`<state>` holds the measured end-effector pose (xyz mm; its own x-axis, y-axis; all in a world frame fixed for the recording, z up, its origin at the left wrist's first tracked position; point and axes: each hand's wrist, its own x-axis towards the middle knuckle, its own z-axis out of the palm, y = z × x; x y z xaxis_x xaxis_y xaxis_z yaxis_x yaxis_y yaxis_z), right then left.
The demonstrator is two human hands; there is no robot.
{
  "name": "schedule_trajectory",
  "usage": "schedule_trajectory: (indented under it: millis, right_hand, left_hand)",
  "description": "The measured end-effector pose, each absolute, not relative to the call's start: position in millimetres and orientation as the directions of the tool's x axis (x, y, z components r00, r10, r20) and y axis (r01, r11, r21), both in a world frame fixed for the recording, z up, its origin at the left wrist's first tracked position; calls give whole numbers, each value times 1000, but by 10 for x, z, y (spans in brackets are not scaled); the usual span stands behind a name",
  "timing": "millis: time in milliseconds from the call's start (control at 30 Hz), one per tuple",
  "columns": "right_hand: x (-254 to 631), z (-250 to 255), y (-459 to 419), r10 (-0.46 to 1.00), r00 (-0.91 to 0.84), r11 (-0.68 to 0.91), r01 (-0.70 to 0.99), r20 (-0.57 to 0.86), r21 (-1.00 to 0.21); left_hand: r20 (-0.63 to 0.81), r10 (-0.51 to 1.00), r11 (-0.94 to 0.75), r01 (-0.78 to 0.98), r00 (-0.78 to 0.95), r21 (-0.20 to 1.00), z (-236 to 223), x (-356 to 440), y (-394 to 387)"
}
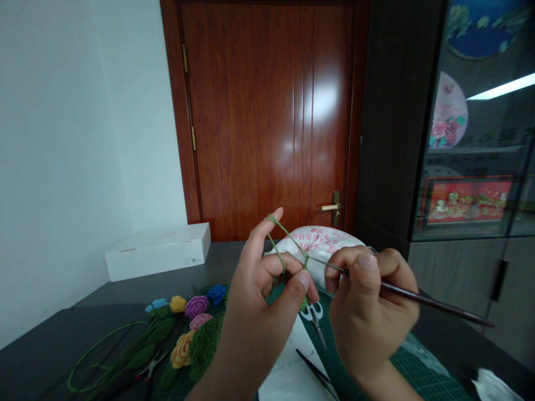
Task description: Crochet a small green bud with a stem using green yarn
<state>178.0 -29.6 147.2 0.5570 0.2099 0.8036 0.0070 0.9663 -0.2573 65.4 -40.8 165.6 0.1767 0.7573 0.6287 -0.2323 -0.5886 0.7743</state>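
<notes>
Two hands: the right hand (370, 312), fingers closed pencil-fashion, holds one crochet hook (418, 298), rigid, probably light, best gripped mid-handle; the left hand (253, 314), index raised, pinches green yarn (306, 260) at the hook's tip, likely soft, best held near the stitch. Around lie one pair of scissors (316, 322), at least six crocheted flowers (196, 306).

Tight in the middle: yarn (291, 237) stretches from the left hand (259, 295) to the hook (434, 304), barring the gap to the right hand (371, 312). Lower, there's a way between the wrists, with scissors (318, 327) and tweezers (313, 368) lying beneath. Far side, the bag (321, 236) bulges up as a block. Left, flowers (196, 307) crowd in, but a table (125, 295) strip runs open before the box (159, 250). Behind the left forearm, hard to tell.
</notes>
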Motion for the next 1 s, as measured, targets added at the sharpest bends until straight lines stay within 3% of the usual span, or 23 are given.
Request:
schedule_trajectory:
  millis: [300, 467, 567, 800, 1000]
  right_hand:
    - [1814, 1555, -335, 492, 537, 870, -292, 685, -396]
    - [1821, 1599, -321, 566, 526, 825, -347, 635, -447]
    - [1837, 1577, -305, 519, 524, 854, -286, 676, -434]
    - [1889, 1538, -339, 263, 491, 955, -8, 830, -297]
    - [1910, 1562, -324, 356, 462, 932, -115, 812, -344]
  left_hand:
    - [582, 778, -506, -313, 238, 804, 1670, 634, -413]
    - [562, 789, -487, -306, 248, 818, 1728, 626, -464]
    - [546, 803, -481, -281, 239, 830, 1743, 619, -485]
    - [596, 770, -556, -220, 227, 802, 1703, 593, -420]
    - [598, 767, -568, -188, 232, 801, 1711, 588, -428]
